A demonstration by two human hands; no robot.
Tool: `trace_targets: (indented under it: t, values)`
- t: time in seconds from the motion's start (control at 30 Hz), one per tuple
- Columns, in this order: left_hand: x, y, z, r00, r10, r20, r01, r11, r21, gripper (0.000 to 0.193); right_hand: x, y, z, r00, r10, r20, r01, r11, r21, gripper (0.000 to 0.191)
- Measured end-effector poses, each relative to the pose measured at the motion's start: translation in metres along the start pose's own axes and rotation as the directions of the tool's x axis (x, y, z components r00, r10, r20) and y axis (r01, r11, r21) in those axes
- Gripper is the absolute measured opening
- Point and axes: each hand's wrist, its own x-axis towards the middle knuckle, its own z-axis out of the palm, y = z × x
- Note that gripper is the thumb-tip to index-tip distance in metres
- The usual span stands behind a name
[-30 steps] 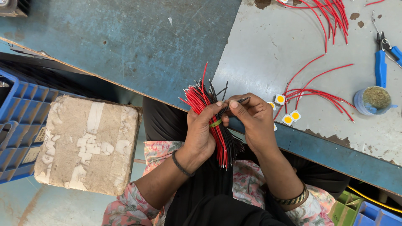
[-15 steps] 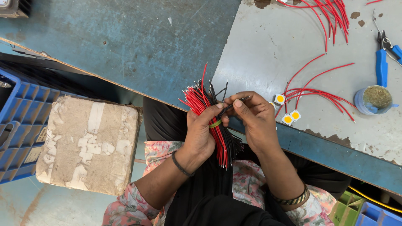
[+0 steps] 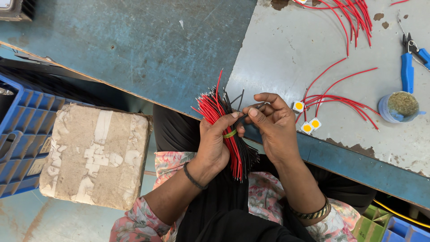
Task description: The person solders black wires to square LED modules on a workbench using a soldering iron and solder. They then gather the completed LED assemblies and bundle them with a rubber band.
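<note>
My left hand [image 3: 215, 143] hides the middle of the wire bundle [image 3: 224, 134]. The blue crate [image 3: 20, 148] and the pliers [image 3: 410, 58] run off the picture's edges.

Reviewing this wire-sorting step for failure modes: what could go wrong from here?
1. The left hand grips the red and black wire bundle over the lap, off the bench edge; as the right hand pinches a black wire, neighbours may slide out and drop.
2. The small LED chips sit near that edge beside the right hand; a brush could knock them off.
</note>
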Motion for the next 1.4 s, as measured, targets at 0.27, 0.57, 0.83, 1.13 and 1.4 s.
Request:
trace_targets:
  t: [0.27, 0.57, 0.83, 1.13, 1.4]
  values:
    - [0.003, -0.006, -0.018, 0.961, 0.059, 0.27, -0.045, 0.997, -0.059, 0.022, -0.002, -0.003, 0.002, 0.997, -0.037, 0.066, 0.027, 0.99, 0.138, 0.035]
    - [-0.007, -0.009, -0.036, 0.859, -0.21, 0.467, 0.085, 0.958, 0.274, 0.04, -0.019, 0.004, 0.002, 0.991, -0.12, 0.056, 0.131, 0.954, -0.268, 0.019]
    - [-0.005, -0.011, -0.057, 0.748, -0.227, 0.623, 0.347, 0.935, -0.076, 0.057, -0.041, 0.004, -0.003, 0.992, -0.122, 0.024, 0.124, 0.963, -0.238, 0.017]
    - [-0.012, -0.027, -0.066, 0.676, -0.281, 0.681, 0.53, 0.827, -0.185, 0.063, -0.063, -0.021, 0.025, 0.962, -0.212, 0.173, 0.271, 0.654, -0.707, 0.009]
    - [-0.011, -0.029, -0.059, 0.798, -0.292, 0.528, 0.419, 0.898, -0.137, 0.098, -0.062, -0.029, 0.047, 0.989, -0.093, 0.113, 0.145, 0.732, -0.666, 0.015]
